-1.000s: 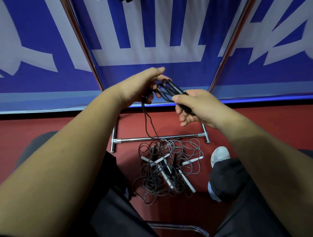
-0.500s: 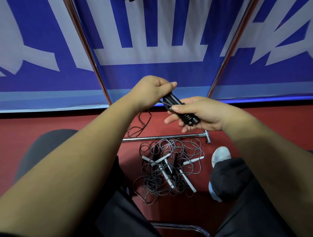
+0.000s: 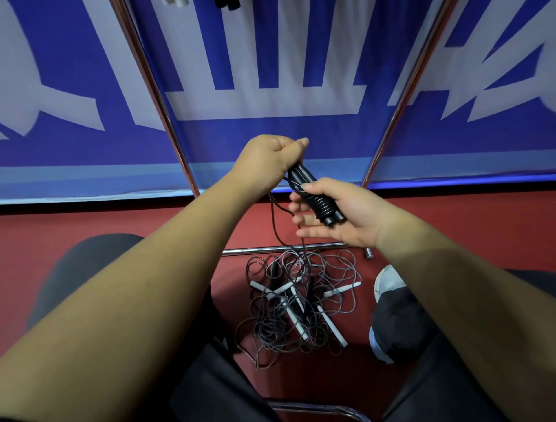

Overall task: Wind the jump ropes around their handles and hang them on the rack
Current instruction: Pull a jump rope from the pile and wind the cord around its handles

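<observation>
Two black jump rope handles (image 3: 319, 201) lie side by side in my right hand (image 3: 337, 214), thumb pressed on top, with several turns of black rope wound around them. My left hand (image 3: 267, 159) is curled in a fist at the handles' far end and grips the black rope (image 3: 275, 220), whose loose tail hangs down toward the floor. A tangled pile of grey ropes with white handles (image 3: 301, 304) lies on the red floor below. The chrome rack's uprights (image 3: 156, 99) rise on both sides, and its base bar (image 3: 270, 249) lies on the floor behind the pile.
A blue and white banner (image 3: 270, 75) hangs behind the rack. Handle ends of hung ropes (image 3: 201, 3) show at the top edge. My dark-trousered legs and a white shoe (image 3: 388, 283) flank the pile. A chrome chair edge (image 3: 316, 409) runs along the bottom.
My left hand has carried the rope round the handles and come back over their far end. More turns now sit on the handles, and the hanging tail is shorter.
</observation>
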A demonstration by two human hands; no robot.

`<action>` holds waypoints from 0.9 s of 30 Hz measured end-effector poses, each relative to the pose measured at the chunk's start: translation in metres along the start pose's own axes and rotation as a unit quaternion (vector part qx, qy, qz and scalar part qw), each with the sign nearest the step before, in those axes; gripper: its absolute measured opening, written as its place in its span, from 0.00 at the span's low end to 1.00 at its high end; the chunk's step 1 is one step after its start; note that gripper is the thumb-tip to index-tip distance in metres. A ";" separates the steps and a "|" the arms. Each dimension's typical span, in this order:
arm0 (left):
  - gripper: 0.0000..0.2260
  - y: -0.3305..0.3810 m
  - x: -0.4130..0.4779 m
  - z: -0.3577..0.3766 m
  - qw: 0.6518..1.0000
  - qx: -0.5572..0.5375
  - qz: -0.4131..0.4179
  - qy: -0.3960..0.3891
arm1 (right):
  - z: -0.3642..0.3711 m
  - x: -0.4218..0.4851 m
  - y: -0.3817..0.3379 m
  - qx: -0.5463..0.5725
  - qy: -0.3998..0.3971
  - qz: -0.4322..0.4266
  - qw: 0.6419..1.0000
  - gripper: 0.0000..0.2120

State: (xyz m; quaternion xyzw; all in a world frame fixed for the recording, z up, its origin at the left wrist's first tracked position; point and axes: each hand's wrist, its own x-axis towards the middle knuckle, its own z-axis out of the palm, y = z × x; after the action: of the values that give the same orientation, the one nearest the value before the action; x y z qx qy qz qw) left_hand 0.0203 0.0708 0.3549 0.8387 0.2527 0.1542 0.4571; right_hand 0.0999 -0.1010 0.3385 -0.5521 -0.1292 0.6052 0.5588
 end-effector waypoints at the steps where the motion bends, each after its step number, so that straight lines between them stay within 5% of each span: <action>1: 0.23 -0.001 0.000 0.001 1.000 0.006 -0.002 0.001 | 0.000 0.000 -0.001 0.003 0.006 0.011 1.000 0.13; 11: 0.27 0.001 0.003 0.000 0.999 -0.012 -0.028 -0.010 | 0.002 -0.007 -0.017 -0.031 0.026 0.024 0.999 0.16; 18: 0.38 0.005 0.001 -0.017 0.985 -0.056 -0.071 -0.149 | -0.006 -0.010 -0.015 -0.151 0.002 -0.003 0.989 0.14; 22: 0.34 -0.003 0.001 -0.013 0.955 -0.121 -0.084 -0.258 | -0.002 -0.011 -0.004 -0.266 -0.033 0.026 0.963 0.12; 27: 0.19 0.009 -0.005 -0.015 0.961 0.023 -0.022 -0.275 | -0.005 -0.001 0.004 -0.311 -0.025 0.066 0.948 0.05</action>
State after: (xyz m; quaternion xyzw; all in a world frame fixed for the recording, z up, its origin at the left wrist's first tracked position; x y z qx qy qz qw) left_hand 0.0113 0.0744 0.3708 0.8530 0.1392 -0.0983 0.4932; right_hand 0.1011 -0.1056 0.3340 -0.6905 -0.2881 0.5839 0.3150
